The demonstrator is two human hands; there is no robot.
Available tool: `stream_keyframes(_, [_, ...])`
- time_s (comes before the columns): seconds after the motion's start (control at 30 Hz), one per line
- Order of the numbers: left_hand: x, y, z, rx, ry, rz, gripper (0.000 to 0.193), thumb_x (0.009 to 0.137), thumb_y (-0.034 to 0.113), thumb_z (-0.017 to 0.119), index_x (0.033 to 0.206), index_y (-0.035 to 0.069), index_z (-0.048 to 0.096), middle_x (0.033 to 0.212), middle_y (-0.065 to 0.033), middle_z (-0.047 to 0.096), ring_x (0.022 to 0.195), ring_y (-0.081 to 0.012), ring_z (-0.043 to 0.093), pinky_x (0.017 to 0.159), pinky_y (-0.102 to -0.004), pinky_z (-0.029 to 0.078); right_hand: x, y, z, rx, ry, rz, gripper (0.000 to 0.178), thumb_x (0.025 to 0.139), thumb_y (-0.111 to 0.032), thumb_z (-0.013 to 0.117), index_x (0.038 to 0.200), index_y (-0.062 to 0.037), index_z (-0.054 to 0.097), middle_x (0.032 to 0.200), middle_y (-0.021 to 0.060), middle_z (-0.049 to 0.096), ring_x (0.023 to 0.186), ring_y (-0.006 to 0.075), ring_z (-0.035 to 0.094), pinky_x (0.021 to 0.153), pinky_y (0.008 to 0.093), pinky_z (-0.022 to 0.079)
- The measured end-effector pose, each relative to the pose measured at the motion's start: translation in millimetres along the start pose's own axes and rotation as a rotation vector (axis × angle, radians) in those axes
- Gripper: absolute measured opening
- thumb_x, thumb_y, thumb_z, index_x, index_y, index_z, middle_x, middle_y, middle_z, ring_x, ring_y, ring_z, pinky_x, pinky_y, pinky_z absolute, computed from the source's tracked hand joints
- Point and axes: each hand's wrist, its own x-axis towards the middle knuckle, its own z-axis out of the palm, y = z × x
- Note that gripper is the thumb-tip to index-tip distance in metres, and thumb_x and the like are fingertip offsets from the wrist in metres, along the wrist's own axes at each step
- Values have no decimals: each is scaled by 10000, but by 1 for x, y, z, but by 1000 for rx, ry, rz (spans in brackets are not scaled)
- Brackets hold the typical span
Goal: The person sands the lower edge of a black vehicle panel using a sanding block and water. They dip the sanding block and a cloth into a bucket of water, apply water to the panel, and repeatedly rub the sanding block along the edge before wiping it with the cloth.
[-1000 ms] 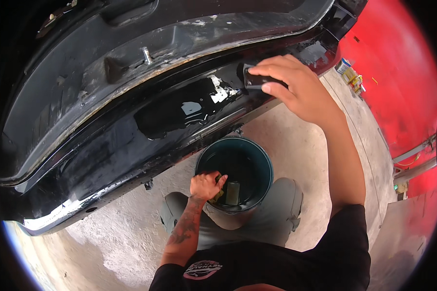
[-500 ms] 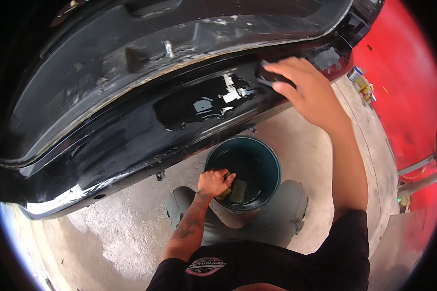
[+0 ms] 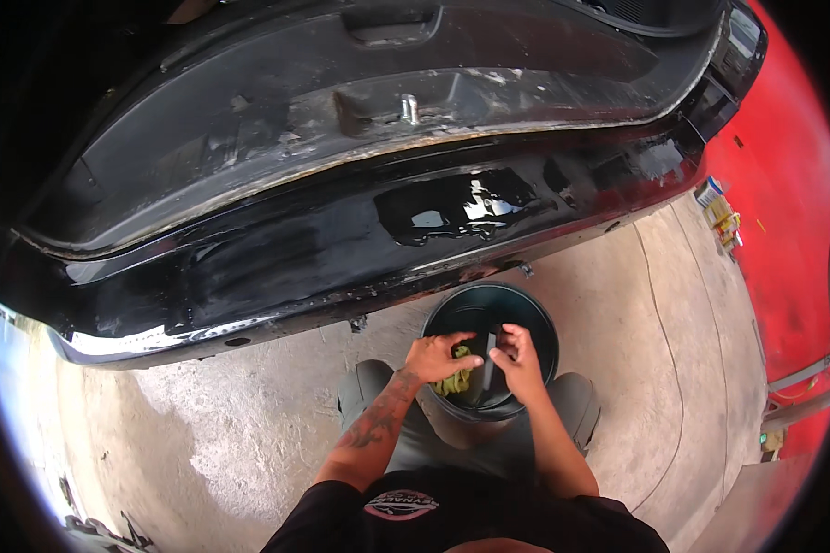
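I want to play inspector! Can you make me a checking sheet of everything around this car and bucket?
Surface: bare grey concrete floor, rough and stained.
Job's things: dark round bucket between the knees; yellow-green cloth and a dark flat block over it; wet glossy black car panel above.
Clutter: small boxes and cans by the red wall.
Grips: left hand on the cloth; right hand on the block.
Cables: a thin line runs across the floor; cable or crack, cannot tell.
Surroundings: red wall on the right.
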Motion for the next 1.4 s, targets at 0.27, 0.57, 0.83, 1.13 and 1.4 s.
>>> stream_keyframes(0.27, [-6, 12, -10, 39, -145, -38, 629, 835, 671, 714, 1227, 181, 752, 996, -157, 769, 980, -347, 741, 872, -445, 575, -5, -7, 27, 43, -16, 26, 533, 944, -63, 715, 1400, -12, 444, 1257, 165, 608, 1130, 225, 634, 957, 365, 515])
stream_keyframes(0.57, [0, -3, -8, 36, -45, -114, 499, 733, 509, 779, 948, 60, 745, 859, -204, 736, 865, -374, 736, 769, -458, 579, 18, -8, 0, -17, 56, 166, 321, 1026, -200, 655, 1290, -17, 660, 1068, 71, 722, 1037, 179, 675, 906, 329, 527])
stream_keyframes(0.83, [7, -1, -2, 35, -39, -163, 471, 708, 431, 782, 614, -10, 646, 645, -218, 655, 707, -408, 707, 671, -470, 561, 20, 122, 8, -904, -143, 479, 762, 860, -242, 688, 1533, -70, 375, 1539, 326, 412, 1309, 503, 547, 1107, 518, 471])
stream_keyframes(1.13, [-7, -15, -1, 106, 34, -88, 476, 689, 430, 773, 574, -8, 629, 633, -221, 657, 704, -410, 707, 685, -471, 566, 20, 122, 31, -644, -282, 571, 704, 713, -371, 837, 1233, 56, 630, 1217, 343, 670, 1240, 448, 615, 1033, 455, 523])
stream_keyframes(1.4, [-1, -5, 0, 69, -14, -132, 502, 692, 485, 752, 667, -12, 688, 727, -216, 710, 758, -407, 723, 742, -470, 585, 16, 60, -29, -53, 294, 261, 233, 853, -96, 694, 1080, -43, 684, 930, 96, 706, 865, 193, 665, 810, 331, 523])
